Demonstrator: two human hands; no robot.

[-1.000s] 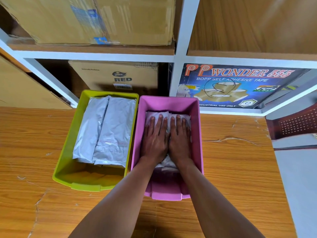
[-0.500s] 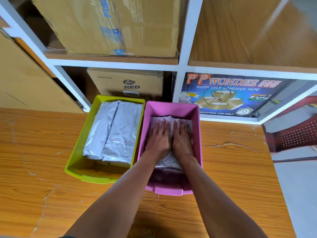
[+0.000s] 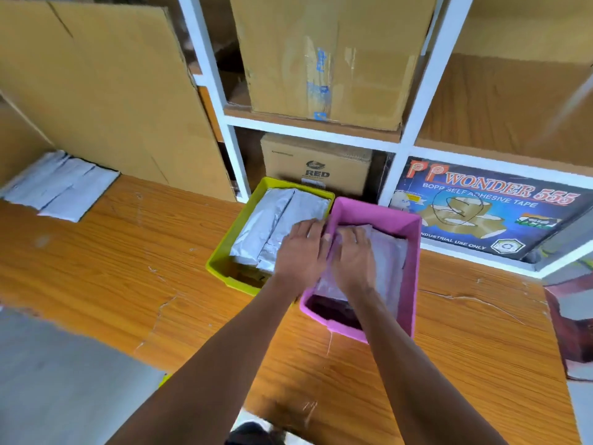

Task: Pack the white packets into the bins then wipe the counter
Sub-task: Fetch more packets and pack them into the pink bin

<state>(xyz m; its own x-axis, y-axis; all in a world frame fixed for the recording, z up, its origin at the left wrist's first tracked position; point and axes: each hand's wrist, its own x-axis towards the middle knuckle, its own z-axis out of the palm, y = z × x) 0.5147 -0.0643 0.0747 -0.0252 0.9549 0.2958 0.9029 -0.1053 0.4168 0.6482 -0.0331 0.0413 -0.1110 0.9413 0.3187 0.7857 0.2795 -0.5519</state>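
Two bins stand side by side on the wooden counter (image 3: 128,268) against the shelf. The green bin (image 3: 218,264) holds white packets (image 3: 266,226) lying flat. White packets (image 3: 388,261) also lie in the pink bin (image 3: 414,268). My left hand (image 3: 300,252) hovers with relaxed fingers over the edge where the two bins meet, its fingertips above the green bin's packets. My right hand (image 3: 353,255) rests on the packets inside the pink bin, fingers slightly bent. A further stack of white packets (image 3: 61,187) lies on the counter at the far left.
A large cardboard sheet (image 3: 96,91) leans against the white shelf behind the left stack. Cardboard boxes (image 3: 316,165) and a tape carton (image 3: 487,213) fill the shelf behind the bins. A red chair (image 3: 574,332) stands past the counter's right end.
Both hands have stopped pressing flat in the pink bin; the left has shifted left over the bins' shared edge. The view swung left, revealing the packet stack on the counter.
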